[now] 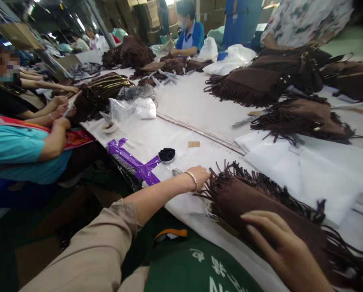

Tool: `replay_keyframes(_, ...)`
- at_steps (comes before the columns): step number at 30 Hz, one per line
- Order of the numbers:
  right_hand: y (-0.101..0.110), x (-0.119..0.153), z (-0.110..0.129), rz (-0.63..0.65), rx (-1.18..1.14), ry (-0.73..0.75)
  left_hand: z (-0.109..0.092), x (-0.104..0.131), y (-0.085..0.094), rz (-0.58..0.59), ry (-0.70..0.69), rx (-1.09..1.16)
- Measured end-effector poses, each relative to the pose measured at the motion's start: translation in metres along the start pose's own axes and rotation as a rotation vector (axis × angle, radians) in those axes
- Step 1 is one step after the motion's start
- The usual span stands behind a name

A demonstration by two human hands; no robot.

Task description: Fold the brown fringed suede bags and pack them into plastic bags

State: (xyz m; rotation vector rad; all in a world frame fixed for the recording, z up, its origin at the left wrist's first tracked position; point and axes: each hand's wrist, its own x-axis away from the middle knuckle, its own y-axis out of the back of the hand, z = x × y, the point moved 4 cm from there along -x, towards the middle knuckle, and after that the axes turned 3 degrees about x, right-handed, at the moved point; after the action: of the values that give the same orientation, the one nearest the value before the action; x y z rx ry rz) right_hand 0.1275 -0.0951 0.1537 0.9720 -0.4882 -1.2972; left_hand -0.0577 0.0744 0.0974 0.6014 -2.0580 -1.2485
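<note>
A dark brown fringed bag (254,198) lies flat along the near table edge. At its left end my left hand (200,176), with a bangle at the wrist, has its fingers curled into the fringe; the fingertips are partly hidden. My right hand (279,239) is over the bag's near side, thumb and fingers apart, holding nothing; whether it touches the bag I cannot tell. Thin white strings (211,211) hang by the left hand.
Purple tape (145,170) marks the table corner near a black round item (167,155) and a small brown tag (194,144). White sheets (315,170) lie beyond the bag. More fringed bags (303,115) are farther back. Co-workers sit at left (14,146) and across.
</note>
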Motion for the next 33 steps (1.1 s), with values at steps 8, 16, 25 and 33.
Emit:
replay_keyframes(8,-0.086,-0.017,0.002,0.178,0.309,0.171,0.006,0.024,-0.024,-0.245,-0.263,0.213)
replay_keyframes(16,-0.063,0.009,0.001,0.306,0.147,0.197,0.026,0.016,-0.041,-0.359,-0.187,0.326)
replay_keyframes(25,-0.111,-0.03,0.025,0.315,0.184,0.32,0.051,0.07,-0.045,-0.511,-0.013,0.128)
replay_keyframes(33,-0.081,0.009,-0.003,0.206,0.132,0.264,0.061,0.124,-0.06,-0.414,0.098,0.098)
